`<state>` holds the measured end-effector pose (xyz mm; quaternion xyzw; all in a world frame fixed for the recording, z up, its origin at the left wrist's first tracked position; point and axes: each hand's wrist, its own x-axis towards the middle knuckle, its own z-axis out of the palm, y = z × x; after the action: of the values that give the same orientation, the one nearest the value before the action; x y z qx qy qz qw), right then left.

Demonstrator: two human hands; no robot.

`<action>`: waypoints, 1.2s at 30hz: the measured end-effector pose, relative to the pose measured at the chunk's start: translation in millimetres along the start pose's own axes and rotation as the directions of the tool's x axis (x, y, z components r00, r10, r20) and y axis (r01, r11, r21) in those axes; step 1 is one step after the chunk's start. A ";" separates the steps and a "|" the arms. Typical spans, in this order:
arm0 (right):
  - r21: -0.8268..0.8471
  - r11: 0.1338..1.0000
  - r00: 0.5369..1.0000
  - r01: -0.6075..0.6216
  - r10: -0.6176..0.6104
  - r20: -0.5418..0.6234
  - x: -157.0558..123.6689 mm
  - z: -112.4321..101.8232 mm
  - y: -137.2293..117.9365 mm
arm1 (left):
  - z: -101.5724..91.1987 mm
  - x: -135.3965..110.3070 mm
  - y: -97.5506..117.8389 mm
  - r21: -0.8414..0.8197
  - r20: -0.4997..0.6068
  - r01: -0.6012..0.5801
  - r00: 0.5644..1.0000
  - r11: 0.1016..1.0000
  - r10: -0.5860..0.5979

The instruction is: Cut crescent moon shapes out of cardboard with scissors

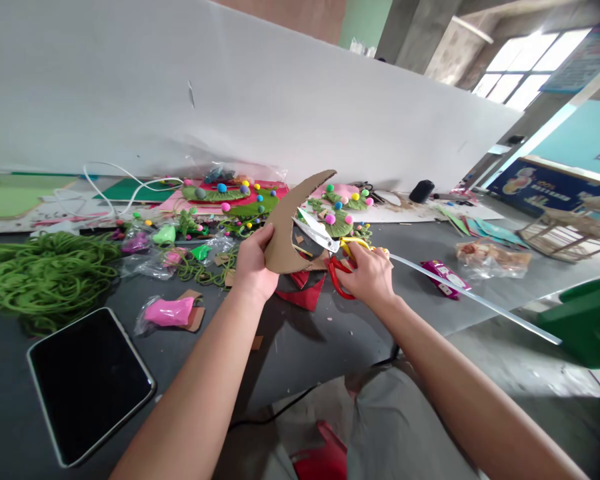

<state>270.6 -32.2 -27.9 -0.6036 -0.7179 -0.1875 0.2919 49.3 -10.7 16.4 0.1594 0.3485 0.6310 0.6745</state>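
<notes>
**Scissors at the cardboard crescent**

The left hand [254, 263] pinches the cardboard [290, 223] by its wide lower end, just above the table [305, 333]. The crescent's long axis runs up and to the right, with its tip toward the white board [230, 87]. The right hand [370, 277] is closed through the handles of the scissors [317, 233], whose blades are parted at the crescent's inner edge. A tablet [87, 383] lies well to the left, and a long clear strip [480, 303] lies to the right.
</notes>
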 end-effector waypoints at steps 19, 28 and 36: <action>-0.015 1.000 0.998 0.024 -0.023 0.055 -14.7 -11.9 17.6 | -11.3 2.1 0.1 0.325 0.064 -0.421 0.903 0.847 0.424; -0.073 0.997 0.993 -0.012 0.021 0.120 -10.8 -18.9 11.4 | -11.5 -1.2 7.2 0.250 0.025 -0.336 0.940 0.908 0.341; -0.057 0.993 0.966 0.100 -0.083 0.247 -15.8 -20.1 15.8 | -18.3 7.4 11.3 0.173 -0.013 -0.342 0.937 0.924 0.350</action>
<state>291.5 -53.4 -24.1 -0.5979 -0.7685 -0.1500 0.1714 28.4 -6.0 8.8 0.2608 0.3815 0.7118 0.5289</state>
